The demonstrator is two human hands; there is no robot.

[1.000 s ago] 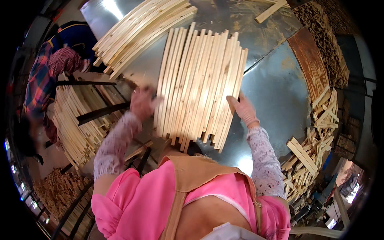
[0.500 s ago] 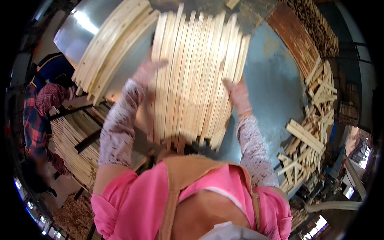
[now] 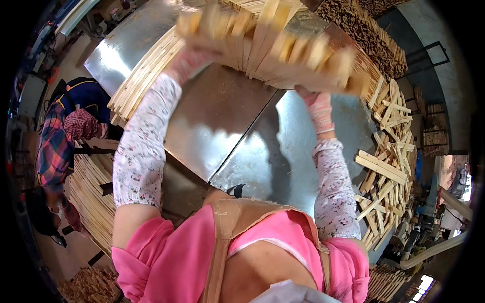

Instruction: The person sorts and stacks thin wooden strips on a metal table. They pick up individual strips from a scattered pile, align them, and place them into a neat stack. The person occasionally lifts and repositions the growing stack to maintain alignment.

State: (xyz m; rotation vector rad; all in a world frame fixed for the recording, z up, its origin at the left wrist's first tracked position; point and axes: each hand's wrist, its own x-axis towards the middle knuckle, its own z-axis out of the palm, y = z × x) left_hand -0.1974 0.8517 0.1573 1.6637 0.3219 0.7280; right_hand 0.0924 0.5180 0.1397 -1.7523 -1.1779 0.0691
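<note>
A wide bundle of pale wooden strips (image 3: 273,53) is held up above the metal table (image 3: 212,116), its near ends tilted up toward me and smeared by motion. At its left side my left hand (image 3: 189,61), in a light glove, is closed on the bundle. My right hand (image 3: 316,103), also gloved, grips the bundle from below near its right part; some of its fingers are hidden behind the wood. The bundle's shadow falls on the tabletop below it.
More long strips (image 3: 146,76) lie on the table at left, beside my left forearm. Short offcuts (image 3: 381,166) are heaped along the right edge. A stack of strips (image 3: 93,197) stands at lower left, near another person (image 3: 55,141). Wood is piled at the far right (image 3: 364,30).
The bundle has moved away from me and tipped, so its near ends now face me. Both hands moved with it, baring the metal tabletop in front of my body.
</note>
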